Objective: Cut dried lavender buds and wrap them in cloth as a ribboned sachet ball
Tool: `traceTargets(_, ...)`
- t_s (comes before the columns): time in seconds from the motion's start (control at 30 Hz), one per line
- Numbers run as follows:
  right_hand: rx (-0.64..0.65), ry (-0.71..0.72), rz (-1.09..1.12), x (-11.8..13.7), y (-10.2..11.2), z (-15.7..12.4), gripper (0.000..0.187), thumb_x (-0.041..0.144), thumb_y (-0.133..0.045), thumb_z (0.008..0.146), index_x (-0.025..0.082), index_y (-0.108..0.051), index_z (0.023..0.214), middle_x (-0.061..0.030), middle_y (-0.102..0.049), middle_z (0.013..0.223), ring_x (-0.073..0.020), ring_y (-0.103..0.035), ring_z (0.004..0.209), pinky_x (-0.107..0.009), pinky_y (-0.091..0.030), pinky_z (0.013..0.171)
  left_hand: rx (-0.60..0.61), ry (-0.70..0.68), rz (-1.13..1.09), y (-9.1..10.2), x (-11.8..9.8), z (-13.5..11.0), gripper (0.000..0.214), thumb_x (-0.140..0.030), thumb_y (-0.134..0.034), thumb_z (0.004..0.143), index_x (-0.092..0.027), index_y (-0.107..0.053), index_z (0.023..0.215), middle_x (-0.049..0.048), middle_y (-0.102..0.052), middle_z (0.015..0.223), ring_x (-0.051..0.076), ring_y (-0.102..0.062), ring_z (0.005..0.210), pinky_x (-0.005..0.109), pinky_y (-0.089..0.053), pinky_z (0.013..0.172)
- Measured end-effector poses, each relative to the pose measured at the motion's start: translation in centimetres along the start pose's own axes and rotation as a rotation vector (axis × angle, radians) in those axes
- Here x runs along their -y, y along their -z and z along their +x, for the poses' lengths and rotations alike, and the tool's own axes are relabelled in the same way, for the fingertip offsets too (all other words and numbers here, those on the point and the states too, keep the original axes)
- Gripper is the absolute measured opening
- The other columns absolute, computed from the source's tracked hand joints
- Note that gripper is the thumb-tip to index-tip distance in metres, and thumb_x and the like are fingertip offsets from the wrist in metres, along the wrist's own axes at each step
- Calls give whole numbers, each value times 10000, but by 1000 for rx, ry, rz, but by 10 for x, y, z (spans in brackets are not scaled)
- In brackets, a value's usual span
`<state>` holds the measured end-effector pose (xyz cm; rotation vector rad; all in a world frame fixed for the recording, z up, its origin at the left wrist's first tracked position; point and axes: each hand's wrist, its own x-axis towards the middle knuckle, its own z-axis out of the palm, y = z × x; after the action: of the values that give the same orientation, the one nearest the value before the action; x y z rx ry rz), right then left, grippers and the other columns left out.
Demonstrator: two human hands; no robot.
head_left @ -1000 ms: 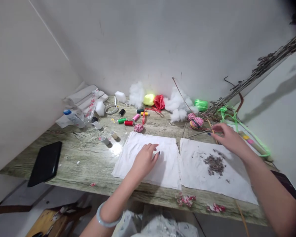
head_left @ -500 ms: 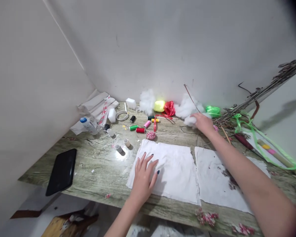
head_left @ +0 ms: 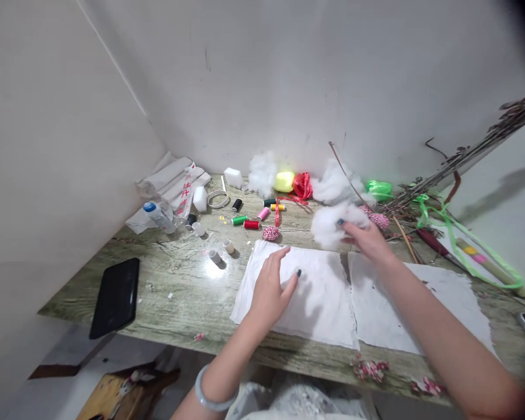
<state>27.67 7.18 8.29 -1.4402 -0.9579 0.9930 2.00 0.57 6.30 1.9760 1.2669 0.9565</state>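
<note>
My right hand (head_left: 365,236) grips a fluffy tuft of white stuffing (head_left: 330,226), held over the table just behind the white cloth. More stuffing (head_left: 336,189) lies against the wall behind it. My left hand (head_left: 272,286) hovers over the left part of the white cloth (head_left: 319,291), thumb apart from the fingers, with nothing in it. A second white cloth (head_left: 389,309) with dark specks lies to the right, partly under my right forearm. A ball of red-and-white twine (head_left: 270,233) sits behind the first cloth's left corner.
Thread spools, among them a red one (head_left: 251,224) and a green one (head_left: 239,220), lie mid-table. At left are a phone (head_left: 115,298) and a blue-capped bottle (head_left: 158,217). Dry branches (head_left: 464,157), green ribbon (head_left: 459,236) and a thin stick (head_left: 405,238) crowd the right side.
My right hand has come back toward me from the pile by the wall with a tuft of stuffing. My left hand has lifted off the cloth and shifted right.
</note>
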Motion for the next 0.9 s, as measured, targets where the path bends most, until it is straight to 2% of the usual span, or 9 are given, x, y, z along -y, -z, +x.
traceTargets(0.07,83,-69,7,-6,-15,-32,536,441,-769,584,234,-609,1052,-18,-680,907,-176,-627,746,-273,-539,535,-5,59,-78,0,-9,8,524,-290,-560,859,-216,-353,1335,129,-486,1345,228,-528,1179,373,-483,926)
traceTargets(0.17,205,-68,-28,-11,-30,-70,526,434,-739,653,263,-577,1123,-8,-674,967,-151,-615,746,-231,-517,521,36,161,-176,-1,-13,13,529,-321,-600,828,-216,-386,1301,121,-511,1320,203,-597,1045,329,-513,831)
traceTargets(0.3,213,-98,1,-18,-40,-95,496,418,-698,699,273,-553,1150,0,-656,986,-139,-599,749,-224,-518,542,91,242,-288,-7,-5,11,357,-272,-598,802,-198,-500,1137,68,-605,1168,154,-630,900,289,-510,792)
traceTargets(0.4,168,-73,15,-28,-41,-102,452,396,-706,685,254,-580,1095,-5,-652,962,-137,-593,738,-219,-500,541,72,280,-387,-14,6,9,256,-194,-556,780,-179,-540,1035,36,-648,1019,138,-635,848,268,-501,783)
traceTargets(0.5,89,-76,45,-41,-36,-103,416,392,-717,663,221,-606,1026,-6,-647,856,-121,-576,649,-204,-442,491,36,318,-472,-15,14,9,250,-171,-559,747,-160,-578,996,32,-659,945,133,-628,806,243,-487,737)
traceTargets(0.6,-11,-127,78,-50,-27,-101,428,426,-725,631,194,-617,974,-7,-625,759,-125,-563,604,-207,-408,460,39,351,-513,-10,17,11,240,-214,-591,742,-146,-614,971,33,-666,901,124,-608,743,218,-459,659)
traceTargets(0.7,-66,-142,47,-54,-17,-98,394,474,-727,611,171,-610,836,-3,-588,661,-122,-535,564,-217,-402,455,75,373,-530,-4,17,13,253,-297,-624,757,-138,-636,954,41,-675,900,113,-591,704,209,-438,621)
traceTargets(0.8,-51,-153,-3,-55,-8,-97,404,543,-706,628,171,-572,709,-2,-561,598,-116,-513,531,-224,-402,454,104,385,-515,-2,20,14,293,-375,-638,766,-135,-646,936,54,-678,939,115,-594,715,212,-444,624)
traceTargets(0.9,17,-159,-74,-58,-3,-96,449,603,-681,643,176,-544,640,-11,-569,592,-114,-509,509,-231,-406,452,105,387,-452,-6,23,15,289,-388,-637,768,-138,-642,914,50,-674,909,115,-590,702,216,-447,621)
